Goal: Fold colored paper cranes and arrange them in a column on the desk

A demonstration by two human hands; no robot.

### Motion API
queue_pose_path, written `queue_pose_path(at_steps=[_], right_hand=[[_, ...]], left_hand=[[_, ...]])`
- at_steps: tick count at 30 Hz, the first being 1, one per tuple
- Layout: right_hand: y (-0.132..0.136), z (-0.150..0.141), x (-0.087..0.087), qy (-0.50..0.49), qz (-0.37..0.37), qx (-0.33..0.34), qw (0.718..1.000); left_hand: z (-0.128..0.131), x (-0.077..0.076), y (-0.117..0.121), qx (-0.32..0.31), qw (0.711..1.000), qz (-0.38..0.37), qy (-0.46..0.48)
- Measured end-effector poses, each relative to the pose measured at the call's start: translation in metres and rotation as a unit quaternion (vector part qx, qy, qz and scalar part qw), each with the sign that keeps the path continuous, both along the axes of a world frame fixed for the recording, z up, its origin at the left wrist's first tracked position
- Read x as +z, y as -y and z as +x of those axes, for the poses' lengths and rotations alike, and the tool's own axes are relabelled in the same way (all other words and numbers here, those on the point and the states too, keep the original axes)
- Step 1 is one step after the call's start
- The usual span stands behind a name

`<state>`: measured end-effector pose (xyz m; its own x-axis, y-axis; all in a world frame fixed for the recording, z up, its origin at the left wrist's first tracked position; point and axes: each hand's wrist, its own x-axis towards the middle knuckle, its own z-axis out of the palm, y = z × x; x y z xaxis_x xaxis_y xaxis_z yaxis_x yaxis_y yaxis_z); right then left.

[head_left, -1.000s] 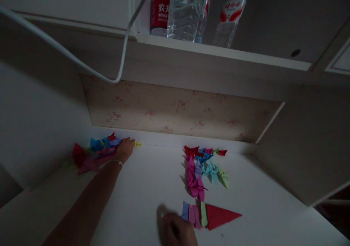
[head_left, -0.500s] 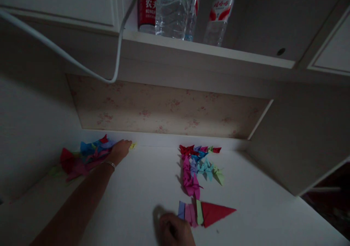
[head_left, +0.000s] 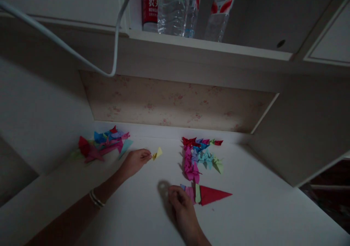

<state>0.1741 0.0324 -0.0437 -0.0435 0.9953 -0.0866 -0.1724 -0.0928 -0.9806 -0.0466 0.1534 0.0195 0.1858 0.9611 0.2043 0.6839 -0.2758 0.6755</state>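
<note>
Yellow folded paper (head_left: 158,153) has moved away from the heap of coloured papers (head_left: 111,147), together with the left hand (head_left: 135,162), and is now nearer to the right hand (head_left: 182,204). The left fingers are closed on one narrow end of it, probably so that the wider part stays free and is not crushed. It points forward from these fingertips, just above the white table (head_left: 136,209) or touching it; I cannot tell which. Behind the left wrist side, a light blue paper (head_left: 125,146) lies uncovered at the heap. The right fingers are curled inward, but whether their tips meet, I cannot tell. Just beside them lie a pale green strip (head_left: 197,193) and a red triangle (head_left: 213,195), seemingly laid flat to keep them in line. Beyond these fingers, magenta folded papers (head_left: 188,162) stand close together.
</note>
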Motion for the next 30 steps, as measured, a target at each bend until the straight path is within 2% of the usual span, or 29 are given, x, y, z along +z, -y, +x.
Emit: queue_pose_path(at_steps=[2,5,7,10,14,16,19,21,25,30], right_hand=[[-0.001,0.001,0.001,-0.073,-0.028,-0.024,0.997],[0.0,0.002,0.005,-0.15,-0.047,-0.058,0.986],[0.001,0.002,0.008,-0.172,-0.048,-0.067,0.982],[0.003,0.001,0.008,-0.168,-0.039,-0.061,0.983],[0.003,0.001,0.003,-0.057,0.008,-0.043,0.997],[0.003,0.002,0.001,-0.007,0.016,-0.036,0.999],[0.003,0.002,0.004,0.017,0.005,-0.052,0.999],[0.004,0.003,0.007,0.02,-0.003,-0.068,0.997],[0.005,0.003,0.013,0.031,-0.015,-0.076,0.996],[0.004,0.003,0.01,0.047,-0.012,-0.078,0.996]], left_hand=[[0.013,0.004,0.032,-0.022,0.996,-0.033,0.083],[0.029,0.005,0.072,-0.027,0.99,-0.068,0.122],[0.037,0.001,0.092,-0.023,0.986,-0.085,0.144],[0.042,-0.011,0.109,-0.013,0.98,-0.086,0.176],[0.045,-0.032,0.114,0.011,0.972,-0.082,0.22],[0.047,-0.042,0.112,0.039,0.958,-0.094,0.27],[0.052,-0.053,0.108,0.069,0.932,-0.108,0.34],[0.054,-0.056,0.108,0.067,0.925,-0.123,0.352],[0.056,-0.057,0.111,0.035,0.933,-0.152,0.324],[0.058,-0.059,0.114,0.013,0.932,-0.163,0.324]])
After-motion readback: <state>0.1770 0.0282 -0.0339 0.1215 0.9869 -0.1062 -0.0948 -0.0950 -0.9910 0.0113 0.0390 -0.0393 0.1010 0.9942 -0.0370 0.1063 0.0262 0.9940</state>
